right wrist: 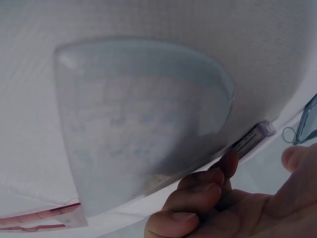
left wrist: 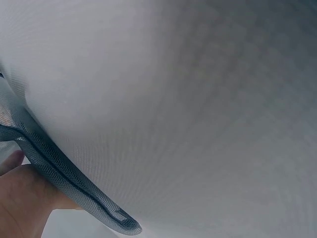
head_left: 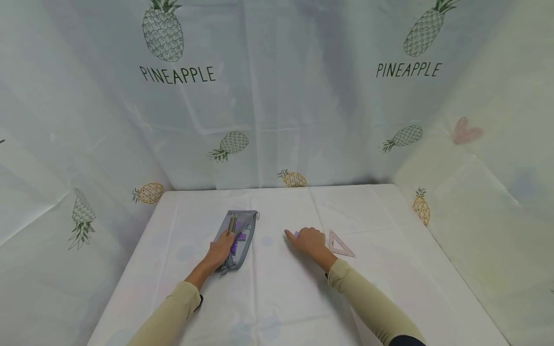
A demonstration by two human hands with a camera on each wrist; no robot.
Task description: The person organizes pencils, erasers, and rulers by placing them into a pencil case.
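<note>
My left hand [head_left: 221, 247] grips a grey mesh pencil case [head_left: 246, 245] by its near left side. Inside or on the case show several pencils [head_left: 232, 223] and purple pieces [head_left: 241, 237]. The left wrist view catches the case's dark edge [left wrist: 84, 191] against that hand. Over the table, my right hand [head_left: 310, 240] has its thumb apart from half-bent fingers. Its index fingertip is at a small purple-wrapped block [right wrist: 255, 139], partly hidden. Near those fingers is a clear, curved-edged piece with faint markings [right wrist: 133, 114], like a protractor.
A pink triangular set square [head_left: 339, 245] lies just right of the right hand. The white cloth-covered table [head_left: 281, 298] is bounded behind and at both sides by pineapple-print sheets [head_left: 294, 96].
</note>
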